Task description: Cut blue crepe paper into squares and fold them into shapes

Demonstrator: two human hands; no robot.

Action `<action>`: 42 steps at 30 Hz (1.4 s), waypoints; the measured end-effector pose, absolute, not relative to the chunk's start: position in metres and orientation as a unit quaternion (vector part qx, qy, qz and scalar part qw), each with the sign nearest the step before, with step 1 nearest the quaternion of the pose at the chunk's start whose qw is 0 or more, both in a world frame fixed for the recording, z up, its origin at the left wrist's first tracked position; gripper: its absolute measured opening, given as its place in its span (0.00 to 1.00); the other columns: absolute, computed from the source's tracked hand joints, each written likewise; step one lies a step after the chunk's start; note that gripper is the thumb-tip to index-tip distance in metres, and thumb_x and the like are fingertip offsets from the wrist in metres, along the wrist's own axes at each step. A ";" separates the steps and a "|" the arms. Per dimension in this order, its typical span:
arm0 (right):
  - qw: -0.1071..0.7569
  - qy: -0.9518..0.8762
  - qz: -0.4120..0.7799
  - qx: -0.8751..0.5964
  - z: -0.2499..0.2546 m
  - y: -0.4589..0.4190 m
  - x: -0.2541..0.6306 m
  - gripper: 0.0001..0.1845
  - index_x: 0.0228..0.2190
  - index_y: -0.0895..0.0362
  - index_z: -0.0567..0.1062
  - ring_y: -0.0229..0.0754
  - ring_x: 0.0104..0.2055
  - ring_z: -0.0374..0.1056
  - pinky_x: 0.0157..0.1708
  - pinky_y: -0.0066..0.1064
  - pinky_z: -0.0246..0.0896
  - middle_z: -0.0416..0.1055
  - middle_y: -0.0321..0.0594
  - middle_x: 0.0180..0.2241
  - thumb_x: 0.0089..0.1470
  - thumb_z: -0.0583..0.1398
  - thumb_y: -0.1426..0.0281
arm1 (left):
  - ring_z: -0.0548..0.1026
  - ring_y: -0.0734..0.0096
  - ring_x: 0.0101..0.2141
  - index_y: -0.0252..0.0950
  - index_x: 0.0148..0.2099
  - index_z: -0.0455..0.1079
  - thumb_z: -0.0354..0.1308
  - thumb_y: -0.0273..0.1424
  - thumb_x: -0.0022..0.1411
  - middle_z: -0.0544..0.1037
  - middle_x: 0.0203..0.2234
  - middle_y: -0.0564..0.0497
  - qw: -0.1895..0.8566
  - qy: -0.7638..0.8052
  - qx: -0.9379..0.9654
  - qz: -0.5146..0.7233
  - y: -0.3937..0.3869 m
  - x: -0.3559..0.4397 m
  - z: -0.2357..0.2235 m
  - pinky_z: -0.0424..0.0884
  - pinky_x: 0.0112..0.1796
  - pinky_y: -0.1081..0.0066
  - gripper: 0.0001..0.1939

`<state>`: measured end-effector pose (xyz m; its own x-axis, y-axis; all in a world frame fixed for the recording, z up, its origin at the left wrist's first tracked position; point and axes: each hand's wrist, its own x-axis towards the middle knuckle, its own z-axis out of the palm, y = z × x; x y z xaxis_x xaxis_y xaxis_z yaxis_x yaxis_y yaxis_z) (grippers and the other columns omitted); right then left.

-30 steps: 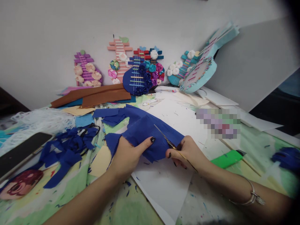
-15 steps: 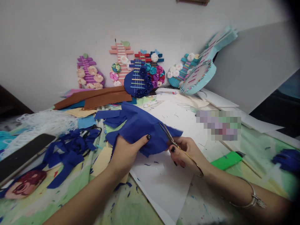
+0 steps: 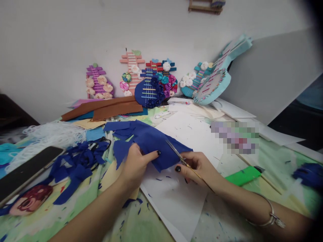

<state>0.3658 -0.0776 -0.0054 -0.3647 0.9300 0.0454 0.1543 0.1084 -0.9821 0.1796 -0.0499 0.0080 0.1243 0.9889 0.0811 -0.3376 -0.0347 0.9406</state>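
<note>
Between my hands is a large piece of blue crepe paper [image 3: 151, 137] with ragged edges. My left hand [image 3: 136, 161] pinches it from the near side, thumb on top and fingers hidden beneath. In my right hand [image 3: 199, 168] is a pair of scissors [image 3: 181, 158] with gold-coloured handles, and its blades lie across the right part of the blue paper. White sheets [image 3: 174, 198] lie under the work, scattered with tiny blue scraps. Blue offcut strips [image 3: 73, 171] are heaped left of my left hand.
A phone [image 3: 27, 174] lies at the left beside white string [image 3: 47, 137]. A green cutter knife [image 3: 242, 176] and a thin stick [image 3: 271, 183] lie to the right. Paper-flowered guitar shapes, one of them blue [image 3: 148, 89], lean on the back wall, behind brown sheets [image 3: 108, 109].
The whole view has tilted slightly upward. The scissors and my right hand have shifted a little left and lower, and the right end of the blue paper has dipped.
</note>
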 end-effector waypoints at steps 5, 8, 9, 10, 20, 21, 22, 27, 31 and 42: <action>0.344 -0.689 0.462 -0.439 -0.003 -0.081 0.364 0.12 0.25 0.61 0.72 0.30 0.20 0.52 0.18 0.22 0.46 0.58 0.30 0.17 0.48 0.64 0.64 | 0.77 0.59 0.41 0.31 0.36 0.73 0.60 0.16 0.41 0.81 0.34 0.48 0.638 0.328 0.401 0.570 -0.047 0.180 0.008 0.72 0.44 0.64 0.16; 0.328 -0.715 0.465 -0.405 -0.002 -0.086 0.365 0.10 0.25 0.61 0.73 0.28 0.18 0.50 0.17 0.21 0.44 0.56 0.29 0.15 0.45 0.66 0.67 | 0.78 0.60 0.39 0.31 0.35 0.72 0.59 0.15 0.38 0.80 0.33 0.49 0.637 0.324 0.392 0.579 -0.045 0.180 0.006 0.72 0.43 0.65 0.18; 0.324 -0.720 0.479 -0.384 -0.002 -0.088 0.366 0.11 0.25 0.62 0.73 0.28 0.18 0.50 0.17 0.20 0.44 0.57 0.29 0.15 0.44 0.67 0.68 | 0.78 0.60 0.38 0.31 0.35 0.72 0.59 0.15 0.38 0.80 0.32 0.49 0.635 0.323 0.391 0.582 -0.044 0.180 0.005 0.72 0.42 0.65 0.18; 0.327 -0.719 0.495 -0.361 -0.002 -0.090 0.367 0.11 0.25 0.61 0.72 0.28 0.18 0.52 0.17 0.20 0.46 0.60 0.30 0.15 0.43 0.67 0.68 | 0.78 0.60 0.37 0.32 0.35 0.72 0.59 0.15 0.38 0.80 0.32 0.49 0.634 0.322 0.391 0.585 -0.043 0.180 0.005 0.72 0.41 0.65 0.18; 0.566 -0.537 0.518 -0.351 0.004 -0.086 0.368 0.34 0.59 0.55 0.54 0.34 0.15 0.65 0.16 0.26 0.60 0.78 0.47 0.32 0.56 0.58 0.59 | 0.77 0.62 0.37 0.36 0.49 0.70 0.63 0.16 0.38 0.80 0.36 0.48 0.627 0.306 0.368 0.614 -0.042 0.178 0.008 0.72 0.41 0.65 0.32; 0.560 -0.540 0.515 -0.359 0.003 -0.083 0.368 0.31 0.56 0.58 0.60 0.36 0.17 0.67 0.18 0.28 0.63 0.78 0.46 0.30 0.56 0.59 0.58 | 0.77 0.62 0.37 0.36 0.50 0.70 0.63 0.16 0.37 0.80 0.36 0.48 0.629 0.307 0.365 0.614 -0.043 0.177 0.008 0.72 0.41 0.65 0.33; 0.552 -0.549 0.510 -0.366 0.002 -0.082 0.368 0.27 0.52 0.60 0.66 0.38 0.19 0.69 0.20 0.29 0.65 0.77 0.45 0.27 0.55 0.60 0.58 | 0.77 0.62 0.37 0.37 0.50 0.70 0.64 0.16 0.37 0.80 0.36 0.49 0.629 0.308 0.361 0.616 -0.044 0.177 0.009 0.72 0.40 0.65 0.34; 0.503 -0.634 0.415 -0.416 -0.003 -0.081 0.371 0.20 0.42 0.61 0.73 0.39 0.24 0.71 0.26 0.30 0.66 0.73 0.39 0.22 0.54 0.60 0.58 | 0.77 0.63 0.36 0.38 0.48 0.72 0.65 0.17 0.34 0.80 0.36 0.51 0.646 0.318 0.301 0.626 -0.047 0.176 0.012 0.72 0.41 0.66 0.33; 0.435 -0.759 0.202 -0.439 -0.004 -0.082 0.370 0.17 0.42 0.61 0.75 0.36 0.24 0.68 0.28 0.29 0.63 0.73 0.39 0.23 0.52 0.61 0.64 | 0.77 0.61 0.38 0.34 0.43 0.74 0.69 0.26 0.43 0.81 0.36 0.47 0.642 0.342 0.253 0.639 -0.043 0.177 0.014 0.73 0.44 0.62 0.21; 0.340 -0.619 0.559 -0.435 -0.006 -0.077 0.370 0.18 0.28 0.60 0.71 0.30 0.12 0.58 0.12 0.21 0.52 0.70 0.36 0.16 0.46 0.64 0.57 | 0.77 0.63 0.42 0.35 0.49 0.72 0.70 0.23 0.44 0.80 0.38 0.48 0.608 0.331 0.284 0.664 -0.037 0.177 0.011 0.70 0.49 0.63 0.27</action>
